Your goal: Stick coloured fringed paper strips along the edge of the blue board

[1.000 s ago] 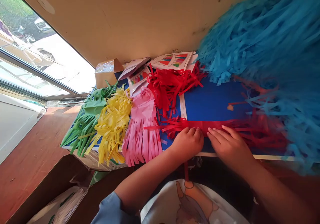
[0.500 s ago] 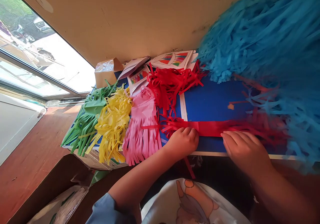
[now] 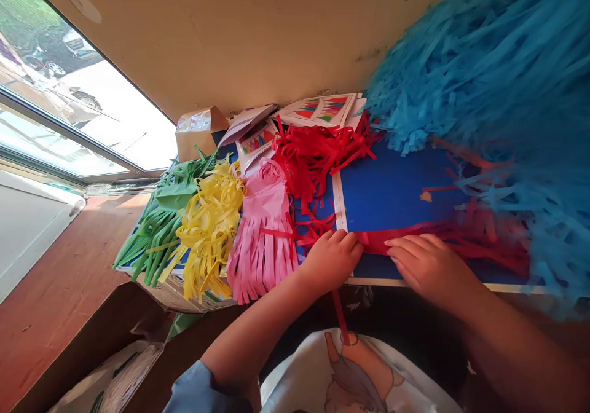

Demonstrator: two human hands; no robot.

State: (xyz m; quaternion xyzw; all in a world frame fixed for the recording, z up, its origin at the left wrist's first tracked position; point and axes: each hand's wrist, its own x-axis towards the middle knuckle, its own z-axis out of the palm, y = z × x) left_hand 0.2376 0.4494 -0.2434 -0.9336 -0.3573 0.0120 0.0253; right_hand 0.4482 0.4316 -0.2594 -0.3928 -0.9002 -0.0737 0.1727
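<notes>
A red fringed tissue-paper strip [image 3: 372, 241] lies along the front edge of the blue tabletop [image 3: 385, 185], its cut fringe spreading to both sides. My left hand [image 3: 332, 256] is closed on the strip's left part, fingers curled over it. My right hand [image 3: 424, 262] pinches the solid band a little further right, thumb below and fingers above. Left of my hands lie pink fringed paper [image 3: 265, 235], yellow fringed paper [image 3: 209, 216] and green fringed paper [image 3: 173, 201]. Behind them sits a red fringe pile [image 3: 318, 149].
A large blue fringe bundle [image 3: 479, 62] hangs over the table's right side. Printed packets [image 3: 318, 109] and a brown paper box [image 3: 200, 133] stand against the wall. An open cardboard box [image 3: 106, 333] is on the floor at lower left, near a window [image 3: 83, 93].
My right hand has slid left, closer to my left hand. My left hand has shifted slightly left and down, and the band between them shows shorter and narrower.
</notes>
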